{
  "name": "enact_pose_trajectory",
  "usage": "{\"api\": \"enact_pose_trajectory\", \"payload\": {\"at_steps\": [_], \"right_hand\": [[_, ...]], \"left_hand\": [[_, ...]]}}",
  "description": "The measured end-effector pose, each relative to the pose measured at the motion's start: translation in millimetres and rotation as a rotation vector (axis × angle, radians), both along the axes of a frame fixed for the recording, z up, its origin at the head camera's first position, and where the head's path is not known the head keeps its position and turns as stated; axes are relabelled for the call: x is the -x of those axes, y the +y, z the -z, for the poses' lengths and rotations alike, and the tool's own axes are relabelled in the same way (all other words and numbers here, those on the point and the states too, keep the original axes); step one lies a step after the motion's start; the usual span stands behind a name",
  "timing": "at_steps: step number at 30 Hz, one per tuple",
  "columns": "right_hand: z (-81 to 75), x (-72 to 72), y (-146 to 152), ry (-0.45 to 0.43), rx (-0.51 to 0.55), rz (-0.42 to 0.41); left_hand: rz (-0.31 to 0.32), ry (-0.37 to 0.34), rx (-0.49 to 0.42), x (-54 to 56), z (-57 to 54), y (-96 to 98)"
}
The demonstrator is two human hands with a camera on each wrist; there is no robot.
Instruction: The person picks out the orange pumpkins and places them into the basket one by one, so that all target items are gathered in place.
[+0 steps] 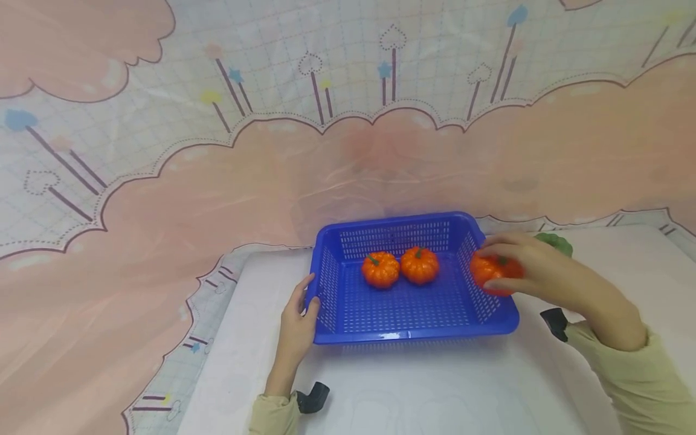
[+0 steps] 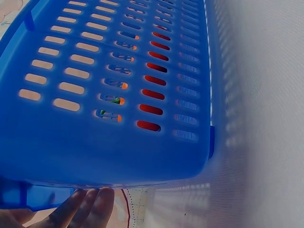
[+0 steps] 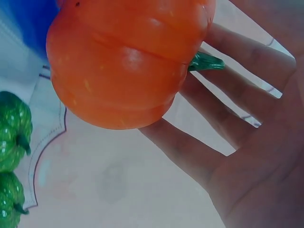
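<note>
A blue plastic basket [image 1: 405,333] with slotted walls sits on the white table. Inside it, toward the back, two small orange pumpkins [image 1: 380,270] with green stems lie side by side. My left hand [image 1: 296,329] grips the basket's left rim; in the left wrist view its fingers [image 2: 97,204] show beneath the rim. At the basket's right wall, my right hand [image 1: 522,269] holds another orange pumpkin [image 3: 123,61] between thumb and fingers. That pumpkin's green stem points toward the palm in the right wrist view.
Behind the right hand lies a green pumpkin [image 1: 556,243], partly hidden; the right wrist view shows two green pumpkins [image 3: 12,130]. A patterned pink and white cloth [image 1: 380,163] rises behind the table [image 1: 413,386]. Black straps sit near both wrists.
</note>
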State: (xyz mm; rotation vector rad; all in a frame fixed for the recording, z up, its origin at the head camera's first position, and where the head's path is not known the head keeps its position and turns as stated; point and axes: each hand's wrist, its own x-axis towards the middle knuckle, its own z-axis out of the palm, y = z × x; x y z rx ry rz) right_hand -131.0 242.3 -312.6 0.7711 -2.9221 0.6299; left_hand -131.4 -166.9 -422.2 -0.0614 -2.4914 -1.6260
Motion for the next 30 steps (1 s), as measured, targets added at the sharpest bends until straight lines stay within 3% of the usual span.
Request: {"api": "enact_pose_trajectory", "payload": {"at_steps": [15, 30], "right_hand": [[6.1, 18.2, -32, 0.064, 0.048, -0.130], [16.1, 31.9, -58, -0.010, 0.042, -0.183]], "left_hand": [[-0.003, 0.002, -0.004, 0.9, 1.9, -1.5], [0.001, 0.008, -0.003, 0.5, 1.3, 0.0]]}}
